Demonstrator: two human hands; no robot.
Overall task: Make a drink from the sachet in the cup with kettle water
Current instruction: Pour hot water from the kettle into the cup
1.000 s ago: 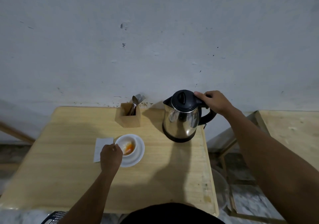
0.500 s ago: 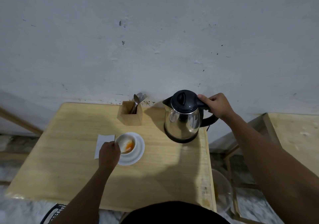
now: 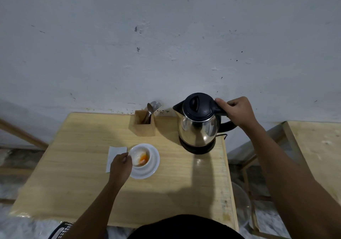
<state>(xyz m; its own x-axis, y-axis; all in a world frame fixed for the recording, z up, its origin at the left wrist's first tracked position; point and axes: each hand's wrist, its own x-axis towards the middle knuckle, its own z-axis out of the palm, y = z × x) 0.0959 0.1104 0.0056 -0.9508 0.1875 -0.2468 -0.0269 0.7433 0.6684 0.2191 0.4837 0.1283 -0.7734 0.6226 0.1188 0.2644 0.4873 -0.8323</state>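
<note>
Kettle [image 3: 199, 126] and cup [image 3: 140, 158] set the geometry. The right hand [image 3: 238, 112] is wrapped around the kettle's black handle [image 3: 228, 126] with the thumb up by the lid, and from that hold the cup lies toward 8 o'clock. The kettle's axis runs from the handle at 3 o'clock to the spout [image 3: 176, 108] near 9 o'clock, so the spout already faces the cup's side of the table [image 3: 73, 165]. The polished steel body looks seated on its dark base [image 3: 197, 147], at the table's 2 o'clock corner.

The left hand [image 3: 120, 165] is the nearer 1 to the cup, its fingers curled against the 9 o'clock side (seemingly pinching the handle, though that is partly hidden). The white cup stands on a white saucer [image 3: 152, 170] near mid-table and holds pale and orange contents. I judge the pour needs a lift, then a carry toward 8 o'clock
</note>
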